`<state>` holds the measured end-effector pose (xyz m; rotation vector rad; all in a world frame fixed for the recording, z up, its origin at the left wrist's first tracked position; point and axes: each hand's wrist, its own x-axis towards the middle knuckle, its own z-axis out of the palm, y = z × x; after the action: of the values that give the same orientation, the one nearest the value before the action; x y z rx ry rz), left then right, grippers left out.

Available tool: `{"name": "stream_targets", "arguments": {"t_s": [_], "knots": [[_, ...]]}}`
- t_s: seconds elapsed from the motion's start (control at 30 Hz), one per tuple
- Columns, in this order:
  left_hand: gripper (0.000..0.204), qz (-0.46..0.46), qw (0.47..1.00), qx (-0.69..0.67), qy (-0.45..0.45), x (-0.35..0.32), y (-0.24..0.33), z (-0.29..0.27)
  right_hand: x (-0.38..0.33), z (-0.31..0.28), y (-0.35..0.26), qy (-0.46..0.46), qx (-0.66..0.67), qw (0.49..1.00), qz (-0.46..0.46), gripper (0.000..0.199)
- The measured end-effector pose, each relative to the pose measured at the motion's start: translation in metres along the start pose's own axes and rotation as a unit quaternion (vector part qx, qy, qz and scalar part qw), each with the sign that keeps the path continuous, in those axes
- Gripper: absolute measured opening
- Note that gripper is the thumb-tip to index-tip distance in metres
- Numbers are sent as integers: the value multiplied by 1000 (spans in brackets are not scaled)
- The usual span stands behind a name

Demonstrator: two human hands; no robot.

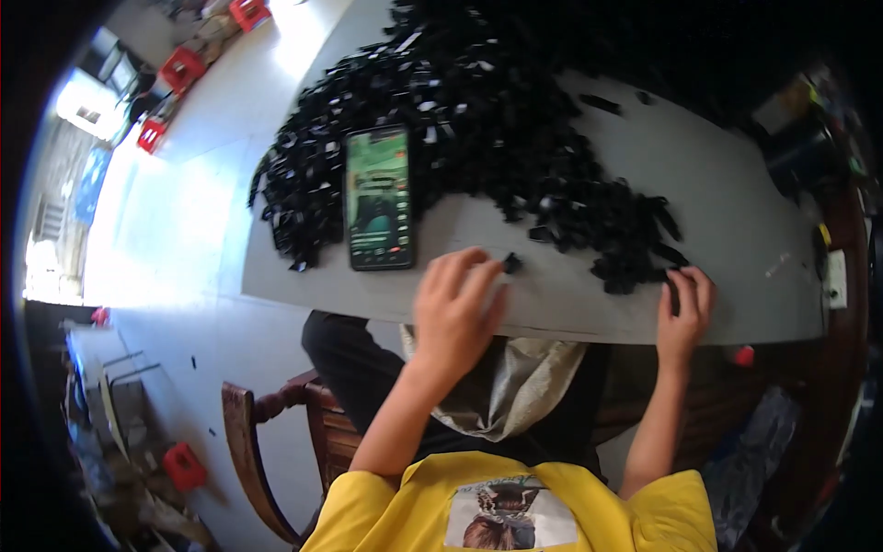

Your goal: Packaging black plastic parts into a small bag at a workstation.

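Overhead, the left hand is hovering with loosely open fingers by one small black part on the grey surface; it looks light, stiff, best pinched by its sides. The right hand is curling its fingers at the black heap's edge, grip unclear. A phone is lying nearby; red stools are standing beyond.

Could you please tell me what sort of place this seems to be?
Probably a small workshop for hand sorting or assembly: a grey table heaped with small black parts, a wooden chair, and red stools on the floor.
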<state>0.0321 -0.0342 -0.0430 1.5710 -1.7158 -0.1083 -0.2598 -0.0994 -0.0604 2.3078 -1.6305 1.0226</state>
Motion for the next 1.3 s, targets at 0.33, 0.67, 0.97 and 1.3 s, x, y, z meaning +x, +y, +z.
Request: {"name": "stream_targets", "arguments": {"t_s": [0.33, 0.67, 0.97, 1.3], "knots": [[20, 10, 1000, 17, -21, 0, -2, 23, -20, -11, -7, 13, -5, 998, -66, 16], [21, -45, 964, -253, -63, -22, 28, -44, 15, -39, -110, -198, 370, 904, -83, 30], [22, -8, 960, -270, -66, -24, 33, -49, 19, -37, -122, -245, 325, 902, -141, 38], [21, -23, 952, -292, -93, -28, 33, -49, 17, -39, -119, -284, 325, 889, -156, 43]]}}
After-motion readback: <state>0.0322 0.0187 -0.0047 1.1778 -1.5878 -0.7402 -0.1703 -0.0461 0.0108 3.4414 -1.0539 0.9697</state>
